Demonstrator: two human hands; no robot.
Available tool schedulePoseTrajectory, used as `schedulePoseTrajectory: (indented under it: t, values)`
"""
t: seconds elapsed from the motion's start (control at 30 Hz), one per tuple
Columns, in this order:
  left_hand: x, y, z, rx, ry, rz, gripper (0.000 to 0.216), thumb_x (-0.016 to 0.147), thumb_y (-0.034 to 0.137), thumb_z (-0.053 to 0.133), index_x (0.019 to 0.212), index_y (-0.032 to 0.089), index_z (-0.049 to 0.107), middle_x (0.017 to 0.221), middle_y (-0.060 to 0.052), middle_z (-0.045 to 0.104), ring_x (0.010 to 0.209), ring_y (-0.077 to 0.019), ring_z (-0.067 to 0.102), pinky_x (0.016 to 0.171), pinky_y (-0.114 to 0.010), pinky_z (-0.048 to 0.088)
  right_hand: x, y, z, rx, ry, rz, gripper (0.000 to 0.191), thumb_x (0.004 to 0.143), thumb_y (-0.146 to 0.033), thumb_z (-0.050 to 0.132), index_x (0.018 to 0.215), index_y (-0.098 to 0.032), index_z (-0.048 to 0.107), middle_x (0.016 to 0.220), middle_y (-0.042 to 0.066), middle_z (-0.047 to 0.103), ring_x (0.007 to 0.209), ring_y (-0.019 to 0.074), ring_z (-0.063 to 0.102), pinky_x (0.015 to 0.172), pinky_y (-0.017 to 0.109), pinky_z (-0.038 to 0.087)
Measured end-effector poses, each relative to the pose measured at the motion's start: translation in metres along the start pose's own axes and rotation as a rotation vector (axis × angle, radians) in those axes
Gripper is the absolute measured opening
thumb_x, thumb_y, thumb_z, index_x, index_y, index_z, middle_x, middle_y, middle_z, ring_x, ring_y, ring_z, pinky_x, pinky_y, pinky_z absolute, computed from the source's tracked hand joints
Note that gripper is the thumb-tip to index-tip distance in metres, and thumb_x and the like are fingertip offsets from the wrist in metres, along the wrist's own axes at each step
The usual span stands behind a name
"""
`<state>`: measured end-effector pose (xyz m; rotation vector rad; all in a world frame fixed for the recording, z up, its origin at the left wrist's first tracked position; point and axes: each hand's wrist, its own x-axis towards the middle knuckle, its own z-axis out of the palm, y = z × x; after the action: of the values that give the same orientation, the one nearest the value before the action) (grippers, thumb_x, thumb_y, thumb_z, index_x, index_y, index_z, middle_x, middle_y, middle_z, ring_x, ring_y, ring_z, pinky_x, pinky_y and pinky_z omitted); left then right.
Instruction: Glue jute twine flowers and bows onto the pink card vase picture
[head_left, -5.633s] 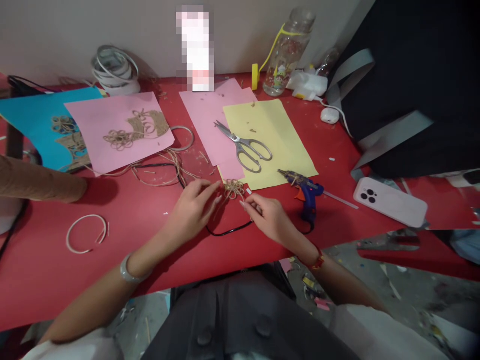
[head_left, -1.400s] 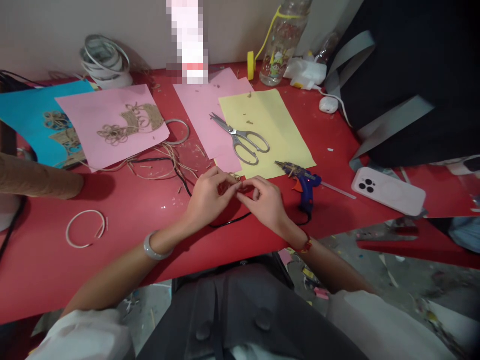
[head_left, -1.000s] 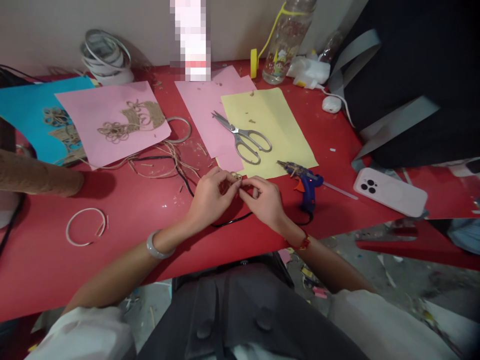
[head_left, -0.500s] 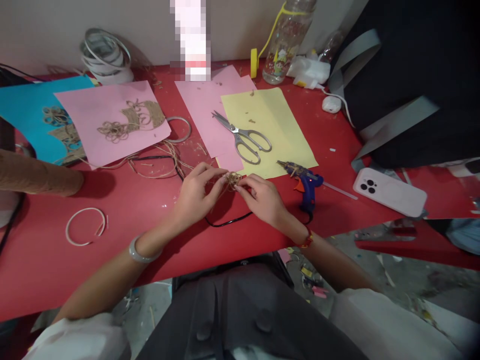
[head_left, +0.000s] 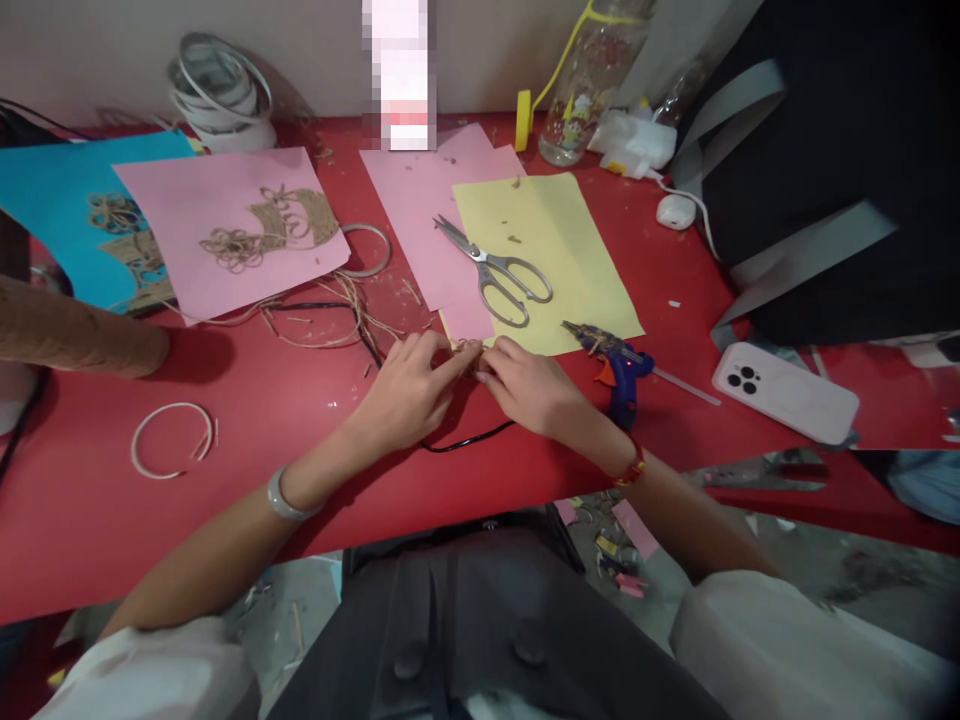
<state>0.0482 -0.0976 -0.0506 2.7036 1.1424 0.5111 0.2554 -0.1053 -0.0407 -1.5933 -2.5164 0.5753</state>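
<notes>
A small knotted loop of jute twine (head_left: pixel 466 350) sits between my fingertips at the edge of the yellow paper, partly hidden by them. My left hand (head_left: pixel 409 395) pinches it from the left, and my right hand (head_left: pixel 529 385) pinches it from the right. Under my hands runs a thin black cord (head_left: pixel 469 442) across the red tabletop (head_left: pixel 247 520). Steel scissors (head_left: pixel 499 275) lie on the yellow paper (head_left: pixel 577 250) above my right hand. Just right of that hand rests a blue hot glue gun (head_left: pixel 619 372).
Twine shapes lie on a pink sheet (head_left: pixel 172 210) and a blue sheet (head_left: pixel 45 180). Pale rings (head_left: pixel 172 440) and loose twine strands (head_left: pixel 322 325) lie at the left. A phone in a pale pink case (head_left: pixel 784 393) and a black bag (head_left: pixel 817 270) are at the right.
My hands have come closer together around the twine knot, which is now more covered by my fingers. The whole view has shifted slightly.
</notes>
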Motion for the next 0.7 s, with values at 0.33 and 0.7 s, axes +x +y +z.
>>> schedulePoseTrajectory:
  t: [0.33,0.7]
  values:
    - [-0.003,-0.002,0.007,0.054,-0.028,0.04,0.048,0.099,0.018,0.042,0.144,0.018,0.056,0.108,-0.015,0.059,0.088,-0.0251,0.049,0.078,-0.039,0.04,0.002,0.008,0.004,0.087,0.028,0.01,0.01,0.098,-0.02,0.054,0.095,-0.018,0.064,0.098,0.008,0.062,0.076,0.0192,0.058,0.063,0.031,0.037]
    - [-0.005,-0.003,0.009,0.126,-0.045,0.047,0.047,0.101,0.02,0.044,0.146,0.021,0.055,0.108,-0.015,0.062,0.09,-0.0257,0.052,0.075,-0.039,0.037,-0.005,0.021,0.024,0.39,0.23,0.051,0.005,0.092,-0.02,0.062,0.087,-0.02,0.063,0.09,0.003,0.059,0.066,0.0128,0.053,0.064,0.027,0.041]
